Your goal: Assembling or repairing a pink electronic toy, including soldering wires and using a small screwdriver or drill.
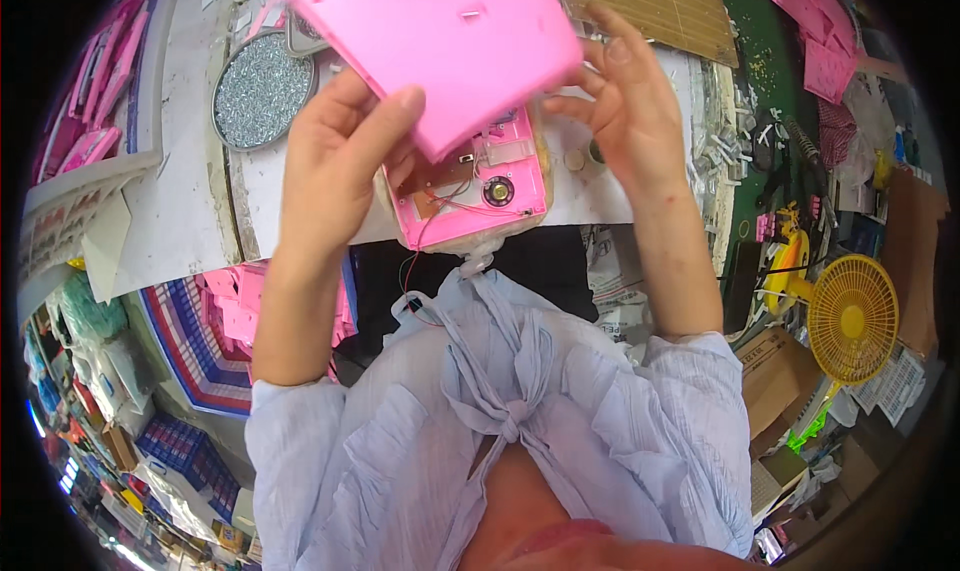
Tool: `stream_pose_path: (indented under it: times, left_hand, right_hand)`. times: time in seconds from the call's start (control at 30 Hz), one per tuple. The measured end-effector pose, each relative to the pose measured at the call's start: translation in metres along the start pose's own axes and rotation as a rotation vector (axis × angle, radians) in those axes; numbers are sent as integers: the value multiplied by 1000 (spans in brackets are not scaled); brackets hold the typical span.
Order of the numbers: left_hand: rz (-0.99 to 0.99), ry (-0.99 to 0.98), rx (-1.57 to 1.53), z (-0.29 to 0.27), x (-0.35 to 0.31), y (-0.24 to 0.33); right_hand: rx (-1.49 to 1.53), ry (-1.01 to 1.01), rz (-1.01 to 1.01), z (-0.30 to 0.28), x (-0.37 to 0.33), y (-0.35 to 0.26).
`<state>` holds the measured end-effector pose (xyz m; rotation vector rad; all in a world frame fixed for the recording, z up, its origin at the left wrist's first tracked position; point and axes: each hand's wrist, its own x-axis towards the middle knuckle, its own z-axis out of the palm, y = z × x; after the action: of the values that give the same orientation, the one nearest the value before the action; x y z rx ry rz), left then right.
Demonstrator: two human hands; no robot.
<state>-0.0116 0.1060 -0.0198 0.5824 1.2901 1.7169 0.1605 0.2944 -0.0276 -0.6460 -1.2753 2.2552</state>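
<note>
- Bench [585, 201], white-topped and scuffed, has its near edge just ahead of the person's body; the padded, plastic-wrapped tan cushion [520, 229] reaches that edge and seems to overhang it slightly.
- Open room shows as a bare white strip between the cushion and the right forearm; on the left, the hand and forearm fill much of the space beside the round metal dish of small silvery parts [262, 91].
- Beyond the right hand, a ridged tan board [660, 11] bounds the far side.
- Flat pink plastic panel [460, 51] is up above the bench, tilted, one corner pointing toward the person — smooth, glossy, square-edged, with a small slot near its middle.
- Left hand [335, 156]: its grip pinches the panel's near-left edge, thumb on top.
- Right hand [635, 111]: its grip is spread, fingers loosely curved by the panel's right corner — whether they touch, I cannot tell.
- Below, partly covered, the open pink plastic housing [415, 229] lies on the cushion, showing thin wires and a round black speaker [498, 191].
</note>
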Motion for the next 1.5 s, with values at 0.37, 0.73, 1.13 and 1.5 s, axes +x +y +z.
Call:
stream_pose_path:
  times: [0.37, 0.73, 1.13, 1.5]
  left_hand:
    - [110, 104, 938, 0, -40, -37]
    - [84, 161, 913, -2, -58, -46]
    - [28, 218, 598, -9, -74, -60]
    - [53, 225, 465, -8, -72, -71]
  right_hand:
    - [-1170, -59, -203, -11, -60, 36]
    - [-1172, -363, -114, -14, -36, 21]
    - [-1078, -544, -37, -30, -27, 13]
    - [-711, -445, 146, -38, -35, 22]
